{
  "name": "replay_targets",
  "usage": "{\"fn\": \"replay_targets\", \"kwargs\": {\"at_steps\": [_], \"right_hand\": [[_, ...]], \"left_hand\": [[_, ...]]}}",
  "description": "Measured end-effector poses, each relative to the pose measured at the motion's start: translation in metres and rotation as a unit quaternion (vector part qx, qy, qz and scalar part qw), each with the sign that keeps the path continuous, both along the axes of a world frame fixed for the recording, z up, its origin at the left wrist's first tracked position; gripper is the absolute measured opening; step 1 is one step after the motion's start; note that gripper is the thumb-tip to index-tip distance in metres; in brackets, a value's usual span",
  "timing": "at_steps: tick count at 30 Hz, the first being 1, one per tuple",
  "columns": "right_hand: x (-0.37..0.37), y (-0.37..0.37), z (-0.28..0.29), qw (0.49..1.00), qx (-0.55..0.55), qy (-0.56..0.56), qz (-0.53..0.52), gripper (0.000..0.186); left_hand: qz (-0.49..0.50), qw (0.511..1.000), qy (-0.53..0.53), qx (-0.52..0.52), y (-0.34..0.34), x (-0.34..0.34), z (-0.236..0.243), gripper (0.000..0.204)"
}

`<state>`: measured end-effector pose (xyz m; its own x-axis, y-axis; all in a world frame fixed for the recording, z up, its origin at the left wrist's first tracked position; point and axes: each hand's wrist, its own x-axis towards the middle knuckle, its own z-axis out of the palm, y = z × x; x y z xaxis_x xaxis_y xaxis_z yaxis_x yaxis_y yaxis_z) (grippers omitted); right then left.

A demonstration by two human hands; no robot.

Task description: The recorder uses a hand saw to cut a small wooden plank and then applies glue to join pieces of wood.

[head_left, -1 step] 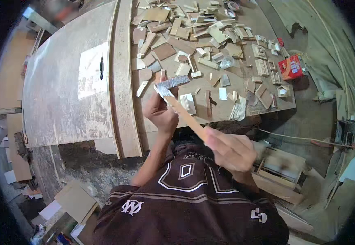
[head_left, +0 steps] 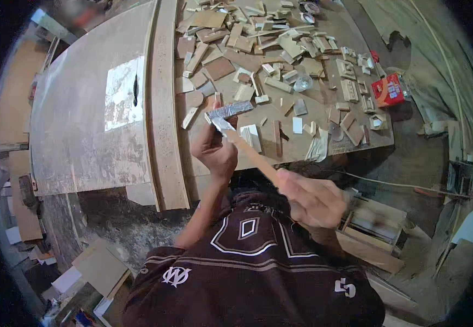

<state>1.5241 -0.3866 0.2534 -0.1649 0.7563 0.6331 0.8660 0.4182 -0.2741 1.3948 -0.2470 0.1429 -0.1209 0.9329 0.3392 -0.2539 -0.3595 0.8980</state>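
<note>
My left hand (head_left: 215, 152) is raised over the near edge of the workbench, fingers curled round a short bar with a shiny grey, wrapped-looking face (head_left: 231, 110). My right hand (head_left: 315, 199), slightly blurred, grips the near end of a flat wooden stick (head_left: 258, 159). That stick slants up and left, and its whitish far end meets the grey bar at my left hand; whether the two are joined cannot be made out. Just right of the bar, a small wood block with a white face (head_left: 251, 138) lies on the bench.
Many wood offcuts (head_left: 218, 69) cover the far part of the workbench (head_left: 220, 188). Several moulded wood blocks (head_left: 349, 90) stand at its right side, near a red box (head_left: 388, 90). Long wooden rails (head_left: 163, 109) run along the left. A wooden frame (head_left: 375, 223) sits lower right.
My right hand has shifted slightly right and down, drawing the stick with it. My left hand and the grey bar have hardly moved.
</note>
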Motion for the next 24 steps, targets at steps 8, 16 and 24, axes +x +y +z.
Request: {"fn": "replay_targets", "kwargs": {"at_steps": [8, 16, 24], "right_hand": [[0.007, 0.016, -0.040, 0.692, 0.015, 0.700, -0.178, 0.017], [0.009, 0.019, -0.064, 0.586, -0.061, 0.782, -0.204, 0.016], [0.010, 0.022, -0.066, 0.527, -0.088, 0.823, -0.193, 0.013]], "left_hand": [[-0.026, 1.000, -0.004, 0.011, -0.001, 0.002, 0.001, 0.040], [0.022, 0.995, -0.018, 0.095, 0.001, 0.006, -0.005, 0.033], [0.013, 0.993, 0.002, 0.117, -0.004, 0.003, -0.008, 0.034]]}}
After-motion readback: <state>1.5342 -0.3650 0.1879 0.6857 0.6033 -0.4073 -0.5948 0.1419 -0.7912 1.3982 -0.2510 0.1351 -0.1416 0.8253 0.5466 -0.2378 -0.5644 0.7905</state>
